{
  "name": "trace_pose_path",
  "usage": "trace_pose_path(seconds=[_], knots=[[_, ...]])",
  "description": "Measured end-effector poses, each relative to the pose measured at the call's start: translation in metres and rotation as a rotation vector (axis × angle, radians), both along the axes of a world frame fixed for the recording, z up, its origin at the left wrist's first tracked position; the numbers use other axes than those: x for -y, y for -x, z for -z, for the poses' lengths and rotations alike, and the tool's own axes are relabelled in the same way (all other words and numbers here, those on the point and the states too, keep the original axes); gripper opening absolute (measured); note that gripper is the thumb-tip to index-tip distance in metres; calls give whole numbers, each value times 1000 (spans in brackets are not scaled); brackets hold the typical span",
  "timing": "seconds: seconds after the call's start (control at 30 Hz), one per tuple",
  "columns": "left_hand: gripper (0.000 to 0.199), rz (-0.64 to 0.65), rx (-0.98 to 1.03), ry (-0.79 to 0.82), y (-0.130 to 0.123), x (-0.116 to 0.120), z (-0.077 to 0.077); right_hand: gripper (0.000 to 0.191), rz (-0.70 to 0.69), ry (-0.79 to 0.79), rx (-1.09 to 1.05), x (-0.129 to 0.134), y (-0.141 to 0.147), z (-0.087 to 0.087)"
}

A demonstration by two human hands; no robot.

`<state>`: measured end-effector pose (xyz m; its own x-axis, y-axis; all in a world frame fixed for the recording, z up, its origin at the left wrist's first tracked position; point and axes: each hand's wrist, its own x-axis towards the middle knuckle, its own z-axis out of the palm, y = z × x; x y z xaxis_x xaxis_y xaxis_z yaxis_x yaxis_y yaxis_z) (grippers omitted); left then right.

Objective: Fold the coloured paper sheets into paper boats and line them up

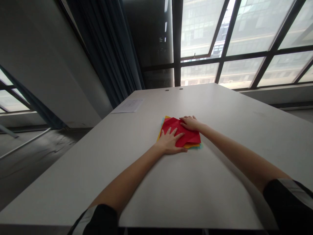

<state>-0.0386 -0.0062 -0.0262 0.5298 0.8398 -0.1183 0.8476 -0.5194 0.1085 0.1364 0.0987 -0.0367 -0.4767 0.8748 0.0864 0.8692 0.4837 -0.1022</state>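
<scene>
The left hand (168, 143) hides part of the red sheet (191, 138); distant print (130, 104) is unreadable.

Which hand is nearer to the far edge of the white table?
Right. The right hand rests on the far right of the red sheet, toward the far edge; the left hand lies at its near left.

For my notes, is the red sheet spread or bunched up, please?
Spread, though creased: the red sheet lies over a yellow sheet, under left hand and right hand.
</scene>
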Motion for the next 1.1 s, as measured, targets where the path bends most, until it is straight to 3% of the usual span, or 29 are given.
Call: trace_pose_path(seconds=[0.17, 0.3, 0.43, 0.57, 0.73, 0.9, 1.1], knots=[[91, -66, 18, 53, -1, 2, 2, 60, -173, -135, 87, 11, 10, -3], [91, -83, 19, 146, 4, -2, -1, 50, -288, 91, 25, 19, 8, 5], [68, -38, 25, 288, 11, -18, -10, 59, -295, 158, -70, 26, -3, 18], [51, -149, 5, 153, 9, -40, -12, 70, -177, 98, -27, 31, -7, 23], [52, -209, -38, -124, 9, -61, 8, 84, -105, 76, 30, 28, -4, 22], [65, -205, -20, -73, 23, -69, 25, 86, -114, 81, 24, 25, -1, 23], [75, -263, -60, -72, 30, -67, 28, 88, -193, 79, 15, 36, -4, 23]])
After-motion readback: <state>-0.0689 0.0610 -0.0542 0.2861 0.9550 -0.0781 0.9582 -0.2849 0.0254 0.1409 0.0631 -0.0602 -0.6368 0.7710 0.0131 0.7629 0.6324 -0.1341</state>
